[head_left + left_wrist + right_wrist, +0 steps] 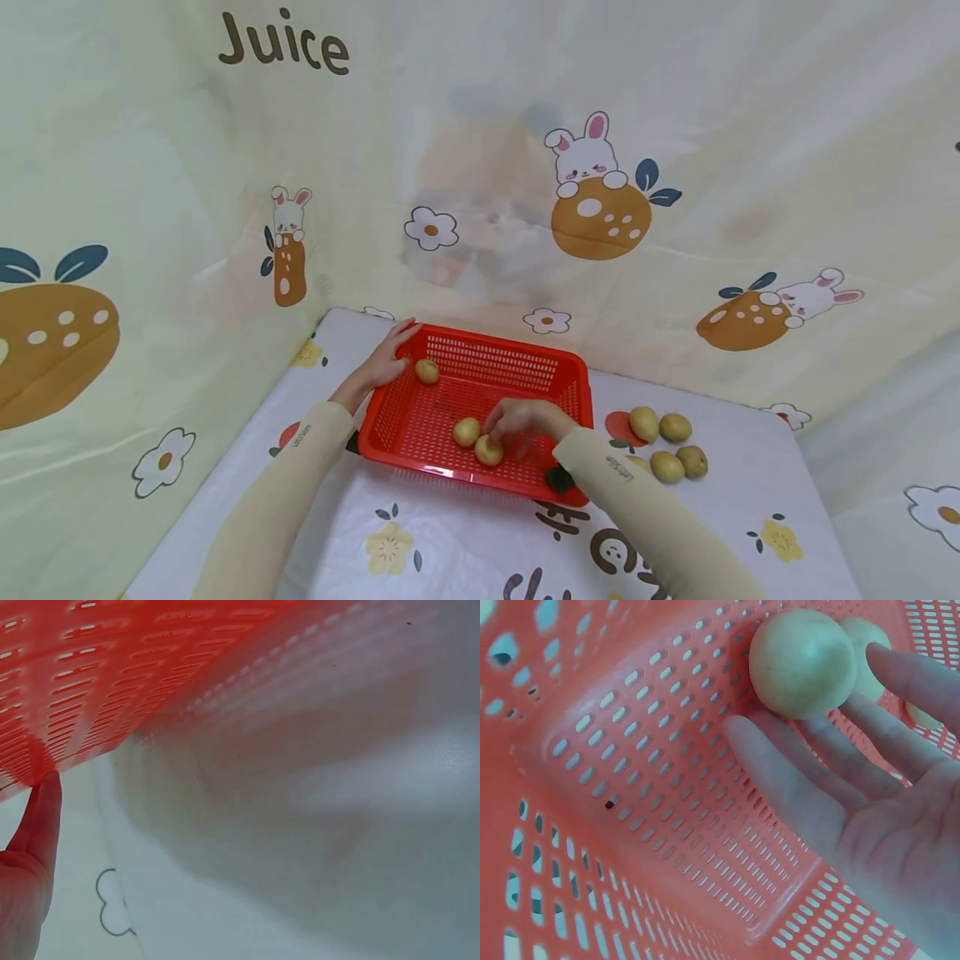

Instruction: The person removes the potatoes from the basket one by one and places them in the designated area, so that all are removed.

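A red plastic basket with slotted walls sits on the covered table. At its back left corner my left hand grips the rim, thumb over the edge. Straight fingers lie against the outer wall in the left wrist view. My right hand is down inside the basket, fingers spread and slightly bent beside a potato, fingertips right at it. A second potato lies against that one, and a third potato rests near the back left corner.
Right of the basket, several potatoes lie grouped on the table, one partly behind my right sleeve. A printed curtain rises behind the table and along its left side. Dark pieces show at the basket's ends.
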Demonstrator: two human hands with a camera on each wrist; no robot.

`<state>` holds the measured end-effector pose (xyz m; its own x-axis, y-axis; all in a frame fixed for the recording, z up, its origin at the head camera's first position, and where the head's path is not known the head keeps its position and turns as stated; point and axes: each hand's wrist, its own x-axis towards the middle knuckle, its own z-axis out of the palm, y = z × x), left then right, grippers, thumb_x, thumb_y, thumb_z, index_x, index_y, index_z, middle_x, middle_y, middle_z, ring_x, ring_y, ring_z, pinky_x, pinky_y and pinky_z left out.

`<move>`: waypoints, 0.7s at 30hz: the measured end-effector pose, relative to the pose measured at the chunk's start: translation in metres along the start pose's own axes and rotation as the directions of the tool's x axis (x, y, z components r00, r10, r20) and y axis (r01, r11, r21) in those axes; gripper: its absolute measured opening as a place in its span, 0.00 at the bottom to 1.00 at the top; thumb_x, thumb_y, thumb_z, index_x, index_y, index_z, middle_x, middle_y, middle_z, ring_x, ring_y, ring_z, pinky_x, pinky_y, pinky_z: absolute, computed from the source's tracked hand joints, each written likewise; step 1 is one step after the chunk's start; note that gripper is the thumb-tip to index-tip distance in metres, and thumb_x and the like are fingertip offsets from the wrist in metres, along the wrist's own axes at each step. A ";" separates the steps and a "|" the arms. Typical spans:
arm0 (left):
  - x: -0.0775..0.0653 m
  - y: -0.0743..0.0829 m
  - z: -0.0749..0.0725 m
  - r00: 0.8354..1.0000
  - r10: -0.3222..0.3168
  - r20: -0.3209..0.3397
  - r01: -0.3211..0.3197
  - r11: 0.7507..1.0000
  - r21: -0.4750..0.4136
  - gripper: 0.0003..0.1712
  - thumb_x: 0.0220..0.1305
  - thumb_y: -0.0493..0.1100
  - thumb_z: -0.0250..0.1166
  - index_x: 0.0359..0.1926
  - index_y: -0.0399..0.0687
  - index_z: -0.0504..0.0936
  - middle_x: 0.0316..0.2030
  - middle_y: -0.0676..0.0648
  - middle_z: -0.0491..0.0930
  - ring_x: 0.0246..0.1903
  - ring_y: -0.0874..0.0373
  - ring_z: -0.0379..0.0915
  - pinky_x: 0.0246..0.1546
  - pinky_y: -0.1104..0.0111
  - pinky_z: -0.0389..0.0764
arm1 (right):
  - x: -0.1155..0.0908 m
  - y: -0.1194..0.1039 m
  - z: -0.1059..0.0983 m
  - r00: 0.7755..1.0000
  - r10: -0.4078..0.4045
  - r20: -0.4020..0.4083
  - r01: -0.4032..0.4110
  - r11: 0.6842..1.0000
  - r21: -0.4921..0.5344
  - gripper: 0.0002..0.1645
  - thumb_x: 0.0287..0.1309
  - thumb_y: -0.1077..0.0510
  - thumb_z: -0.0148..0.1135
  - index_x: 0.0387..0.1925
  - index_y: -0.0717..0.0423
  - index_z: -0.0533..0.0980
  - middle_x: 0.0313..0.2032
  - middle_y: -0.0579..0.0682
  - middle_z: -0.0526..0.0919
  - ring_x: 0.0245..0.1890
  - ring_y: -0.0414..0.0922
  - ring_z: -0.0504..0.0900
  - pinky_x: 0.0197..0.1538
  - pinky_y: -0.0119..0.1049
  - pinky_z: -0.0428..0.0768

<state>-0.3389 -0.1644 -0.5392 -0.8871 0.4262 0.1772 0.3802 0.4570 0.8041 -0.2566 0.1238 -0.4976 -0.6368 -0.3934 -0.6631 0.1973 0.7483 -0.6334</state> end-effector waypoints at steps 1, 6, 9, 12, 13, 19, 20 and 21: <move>0.000 -0.001 0.000 1.000 -0.001 0.002 0.001 1.000 0.003 0.42 0.58 0.22 0.49 0.75 0.38 0.57 0.75 0.35 0.45 0.73 0.36 0.41 0.66 0.43 0.57 | 0.001 0.000 0.000 1.000 0.003 0.004 -0.003 1.000 -0.007 0.17 0.60 0.64 0.61 0.52 0.61 0.81 0.43 0.52 0.82 0.42 0.51 0.80 0.44 0.51 0.83; 0.001 0.000 0.000 1.000 -0.005 0.003 0.005 1.000 0.003 0.42 0.57 0.23 0.49 0.75 0.38 0.57 0.75 0.35 0.45 0.73 0.37 0.41 0.66 0.43 0.57 | 0.005 -0.002 0.003 1.000 0.004 0.011 -0.004 0.999 -0.036 0.14 0.59 0.66 0.61 0.46 0.60 0.82 0.39 0.51 0.81 0.38 0.47 0.80 0.41 0.50 0.84; 0.001 0.003 0.000 1.000 -0.012 0.003 0.012 1.000 0.001 0.42 0.57 0.23 0.49 0.75 0.38 0.58 0.75 0.35 0.46 0.74 0.37 0.41 0.67 0.43 0.56 | 0.005 -0.004 0.005 1.000 0.003 0.010 -0.002 0.998 -0.055 0.13 0.58 0.67 0.62 0.45 0.60 0.82 0.37 0.50 0.81 0.37 0.46 0.79 0.42 0.50 0.84; 0.001 0.004 0.000 1.000 -0.020 0.004 0.020 1.000 -0.004 0.42 0.57 0.23 0.49 0.75 0.38 0.58 0.75 0.35 0.46 0.74 0.37 0.41 0.67 0.43 0.55 | 0.005 -0.005 0.006 1.000 0.006 0.008 -0.005 0.997 -0.081 0.13 0.57 0.68 0.63 0.44 0.59 0.83 0.37 0.50 0.81 0.37 0.46 0.79 0.42 0.49 0.84; 0.001 0.004 0.000 1.000 -0.022 0.005 0.022 1.000 -0.005 0.42 0.57 0.23 0.49 0.75 0.38 0.58 0.75 0.35 0.45 0.74 0.37 0.41 0.67 0.43 0.55 | 0.005 -0.005 0.006 1.000 0.008 0.006 -0.008 0.996 -0.087 0.13 0.56 0.68 0.63 0.44 0.59 0.83 0.37 0.50 0.81 0.37 0.46 0.80 0.43 0.48 0.84; 0.001 0.003 0.000 1.000 -0.023 0.007 0.023 1.000 -0.005 0.42 0.57 0.22 0.49 0.75 0.38 0.58 0.75 0.35 0.45 0.74 0.37 0.41 0.67 0.43 0.55 | 0.007 -0.005 0.007 1.000 0.000 0.016 0.002 0.993 -0.121 0.10 0.56 0.68 0.65 0.40 0.59 0.84 0.37 0.49 0.82 0.36 0.45 0.80 0.43 0.47 0.84; 0.001 0.002 0.000 1.000 -0.023 0.005 0.024 1.000 -0.004 0.42 0.56 0.22 0.49 0.75 0.38 0.58 0.75 0.35 0.46 0.74 0.37 0.41 0.67 0.43 0.55 | 0.007 -0.005 0.007 1.000 -0.004 0.020 0.006 0.992 -0.125 0.09 0.56 0.68 0.65 0.40 0.59 0.84 0.36 0.48 0.82 0.36 0.44 0.80 0.43 0.47 0.84; 0.001 0.001 0.000 1.000 -0.023 0.004 0.023 1.000 -0.005 0.42 0.56 0.22 0.49 0.75 0.38 0.58 0.75 0.35 0.46 0.74 0.37 0.41 0.67 0.43 0.55 | 0.008 -0.004 0.008 1.000 -0.009 0.024 0.013 0.991 -0.136 0.09 0.56 0.68 0.66 0.40 0.59 0.84 0.36 0.48 0.83 0.35 0.44 0.80 0.43 0.47 0.84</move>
<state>-0.3393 -0.1630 -0.5380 -0.8946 0.4187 0.1560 0.3582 0.4633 0.8106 -0.2566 0.1134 -0.5029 -0.6205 -0.4132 -0.6665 0.0861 0.8089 -0.5817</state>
